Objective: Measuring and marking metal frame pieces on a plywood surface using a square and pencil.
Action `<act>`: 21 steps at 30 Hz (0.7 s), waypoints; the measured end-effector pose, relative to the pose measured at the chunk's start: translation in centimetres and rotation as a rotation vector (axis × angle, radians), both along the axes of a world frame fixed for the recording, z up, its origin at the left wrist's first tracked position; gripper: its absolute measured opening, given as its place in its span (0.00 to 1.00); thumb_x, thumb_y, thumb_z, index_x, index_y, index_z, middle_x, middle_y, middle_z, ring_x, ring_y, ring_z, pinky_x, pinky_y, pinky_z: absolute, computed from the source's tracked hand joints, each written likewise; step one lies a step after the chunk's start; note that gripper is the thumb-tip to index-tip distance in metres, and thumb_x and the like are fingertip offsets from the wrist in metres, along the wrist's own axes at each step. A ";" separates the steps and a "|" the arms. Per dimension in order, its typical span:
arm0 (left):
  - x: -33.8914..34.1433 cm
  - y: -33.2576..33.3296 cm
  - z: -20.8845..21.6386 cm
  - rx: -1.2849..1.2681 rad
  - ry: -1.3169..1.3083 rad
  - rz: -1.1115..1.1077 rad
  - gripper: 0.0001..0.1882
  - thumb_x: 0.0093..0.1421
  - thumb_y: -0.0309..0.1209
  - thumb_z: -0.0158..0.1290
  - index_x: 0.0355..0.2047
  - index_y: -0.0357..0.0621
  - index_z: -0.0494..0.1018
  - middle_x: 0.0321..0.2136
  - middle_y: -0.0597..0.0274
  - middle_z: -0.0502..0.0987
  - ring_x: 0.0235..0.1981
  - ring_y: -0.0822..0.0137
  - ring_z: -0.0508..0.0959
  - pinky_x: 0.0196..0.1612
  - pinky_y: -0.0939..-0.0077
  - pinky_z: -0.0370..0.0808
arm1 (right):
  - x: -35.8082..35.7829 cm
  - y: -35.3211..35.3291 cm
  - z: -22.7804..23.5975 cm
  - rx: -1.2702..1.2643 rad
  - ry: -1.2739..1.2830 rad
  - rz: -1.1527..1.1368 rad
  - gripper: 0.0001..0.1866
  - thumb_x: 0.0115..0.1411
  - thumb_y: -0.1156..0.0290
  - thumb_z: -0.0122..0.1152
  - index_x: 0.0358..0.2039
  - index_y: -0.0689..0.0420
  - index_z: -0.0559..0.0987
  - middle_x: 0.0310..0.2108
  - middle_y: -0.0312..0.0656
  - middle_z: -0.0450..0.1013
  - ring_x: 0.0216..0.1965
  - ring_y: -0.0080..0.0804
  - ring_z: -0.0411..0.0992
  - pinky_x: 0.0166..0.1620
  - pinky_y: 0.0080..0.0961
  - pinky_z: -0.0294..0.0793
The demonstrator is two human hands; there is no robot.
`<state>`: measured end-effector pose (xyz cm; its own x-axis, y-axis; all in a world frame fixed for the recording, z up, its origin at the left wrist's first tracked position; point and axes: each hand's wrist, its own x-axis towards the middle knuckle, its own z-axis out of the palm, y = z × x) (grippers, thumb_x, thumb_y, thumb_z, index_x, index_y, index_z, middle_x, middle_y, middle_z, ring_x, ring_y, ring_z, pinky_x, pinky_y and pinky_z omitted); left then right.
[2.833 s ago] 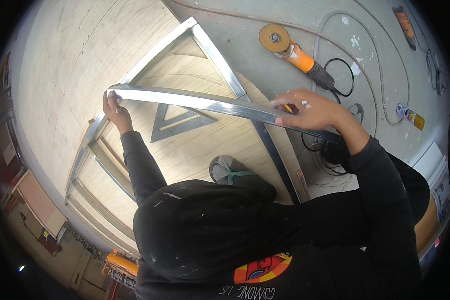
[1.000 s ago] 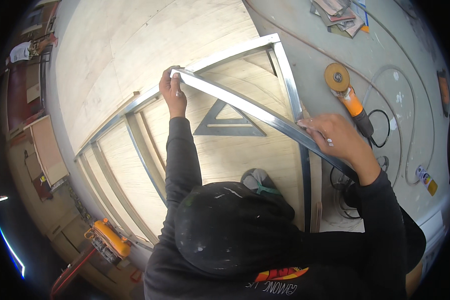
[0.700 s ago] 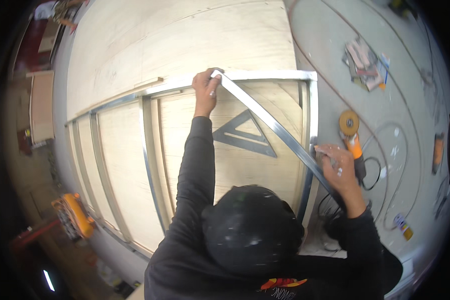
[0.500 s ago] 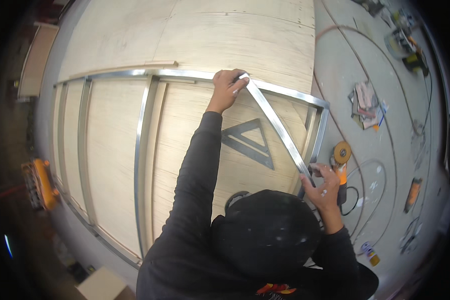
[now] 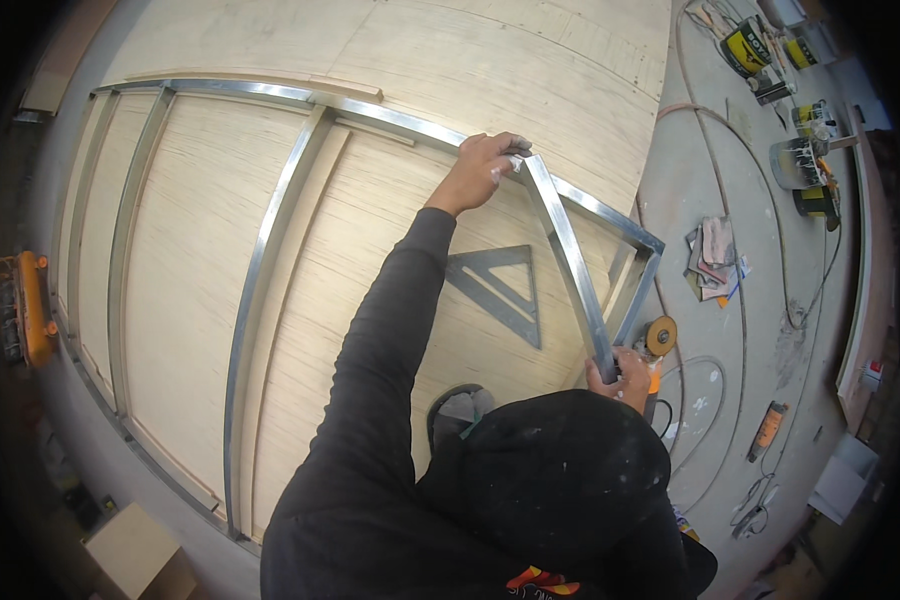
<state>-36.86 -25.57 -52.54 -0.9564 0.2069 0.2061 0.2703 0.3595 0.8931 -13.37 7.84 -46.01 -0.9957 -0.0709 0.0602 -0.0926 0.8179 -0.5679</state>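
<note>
A short silvery square metal tube (image 5: 567, 255) slants over the right end of a ladder-like metal frame (image 5: 257, 225). My left hand (image 5: 487, 168) is closed at the tube's far end, beside the frame's long far rail. Around its near end my right hand (image 5: 620, 378) is closed, partly hidden by a black cap (image 5: 560, 480). To the left of the tube, a grey triangular speed square (image 5: 505, 290) lies flat on the plywood sheet (image 5: 390, 215). An angle grinder with a tan disc (image 5: 660, 335) rests just beyond my right hand.
Hoses and cords snake over the grey floor (image 5: 715, 330) at the right. Sanding sheets (image 5: 714, 260), an orange-labelled tube (image 5: 767, 430) and paint tins (image 5: 747, 47) stand or lie there. An orange tool (image 5: 35, 308) is at the far left. A shod foot (image 5: 458, 412) is on the plywood.
The metal tube now slants more steeply, with both hands still on its ends. The whole view has shifted, and more of the floor shows at the right.
</note>
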 end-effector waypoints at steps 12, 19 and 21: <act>0.6 -1.5 1.4 -0.438 0.075 0.057 0.33 0.39 0.54 0.74 0.44 0.51 0.82 0.40 0.65 0.83 0.47 0.63 0.77 0.66 0.56 0.58 | -0.4 -1.5 1.6 0.079 -0.112 0.008 0.16 0.46 0.76 0.75 0.35 0.64 0.80 0.34 0.53 0.76 0.37 0.55 0.76 0.42 0.40 0.76; 0.6 -0.5 -1.4 -0.354 0.287 0.164 0.28 0.44 0.56 0.68 0.41 0.53 0.83 0.39 0.72 0.82 0.46 0.68 0.76 0.61 0.61 0.61 | -0.7 -2.0 1.7 0.178 -0.105 -0.019 0.16 0.45 0.77 0.75 0.36 0.63 0.80 0.35 0.51 0.75 0.37 0.52 0.76 0.40 0.40 0.76; 0.7 -0.6 -2.0 -0.354 0.313 0.170 0.28 0.47 0.57 0.65 0.42 0.54 0.82 0.39 0.73 0.81 0.47 0.70 0.76 0.59 0.62 0.61 | -0.8 -2.1 1.7 0.196 -0.110 0.001 0.18 0.43 0.78 0.76 0.36 0.63 0.80 0.36 0.51 0.74 0.36 0.52 0.76 0.38 0.40 0.76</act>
<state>-36.11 -26.15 -54.57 -0.8861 0.1631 0.4339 0.4174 0.6880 0.5937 -14.14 5.72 -44.31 -0.9954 -0.0719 -0.0636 -0.0401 0.9134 -0.4051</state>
